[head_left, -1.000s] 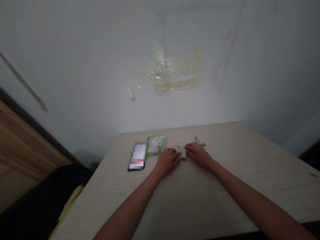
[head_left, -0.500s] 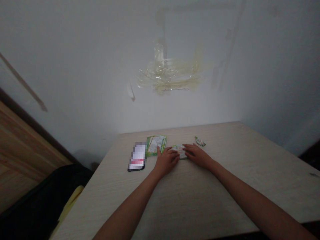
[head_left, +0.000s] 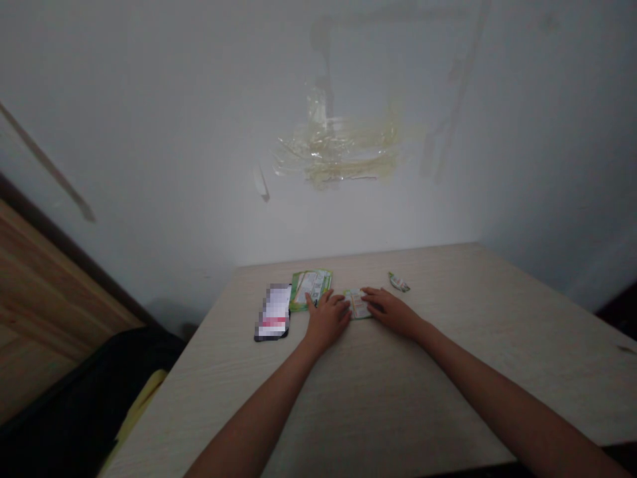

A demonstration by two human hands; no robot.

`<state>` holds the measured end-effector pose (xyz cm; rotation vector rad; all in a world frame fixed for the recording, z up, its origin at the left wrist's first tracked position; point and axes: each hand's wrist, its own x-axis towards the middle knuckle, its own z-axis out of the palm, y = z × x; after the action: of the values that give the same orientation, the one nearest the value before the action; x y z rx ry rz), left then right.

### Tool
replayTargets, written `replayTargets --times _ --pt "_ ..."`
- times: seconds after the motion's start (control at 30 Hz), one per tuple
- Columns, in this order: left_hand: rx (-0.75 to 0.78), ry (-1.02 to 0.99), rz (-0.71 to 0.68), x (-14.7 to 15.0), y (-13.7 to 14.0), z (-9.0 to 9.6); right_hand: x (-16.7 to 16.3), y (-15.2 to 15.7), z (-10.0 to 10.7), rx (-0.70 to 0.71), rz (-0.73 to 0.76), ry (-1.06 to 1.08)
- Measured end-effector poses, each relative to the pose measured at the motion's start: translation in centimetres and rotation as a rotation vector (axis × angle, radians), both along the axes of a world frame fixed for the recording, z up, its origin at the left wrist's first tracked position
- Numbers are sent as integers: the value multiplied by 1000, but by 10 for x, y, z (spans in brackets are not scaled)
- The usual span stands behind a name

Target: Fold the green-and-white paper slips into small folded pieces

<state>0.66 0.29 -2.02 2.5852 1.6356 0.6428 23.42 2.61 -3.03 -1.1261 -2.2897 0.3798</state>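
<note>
A small green-and-white printed packet [head_left: 357, 305] lies flat on the table between my hands. My left hand [head_left: 327, 321] rests palm down with its fingers spread, the fingertips at the packet's left edge and the thumb beside a stack of similar green-and-white packets [head_left: 309, 287]. From the other side, my right hand [head_left: 393, 311] lays its outstretched fingers on the packet's right part, covering some of it. Behind my right hand lies a crumpled green-and-white wrapper piece [head_left: 399, 282].
A phone [head_left: 273, 312] with a blurred screen lies left of the stack. The pale wooden table [head_left: 398, 398] meets a wall [head_left: 199, 133] with old tape [head_left: 343, 153] on it. Dark fabric [head_left: 89, 398] and a yellow cloth [head_left: 134, 415] are beside the table's left edge.
My left hand has shifted slightly left, uncovering more of the packet. My right hand has moved a little left over it. The phone, stack and wrapper piece have stayed put.
</note>
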Motion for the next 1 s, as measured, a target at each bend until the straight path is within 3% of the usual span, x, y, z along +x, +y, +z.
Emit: replayTargets --times 0.8,1.0 --pt "-61 54 12 2 -4 8 -4 1 -3 53 48 -8" --pt "-85 41 9 1 -2 7 -3 2 -2 40 42 93"
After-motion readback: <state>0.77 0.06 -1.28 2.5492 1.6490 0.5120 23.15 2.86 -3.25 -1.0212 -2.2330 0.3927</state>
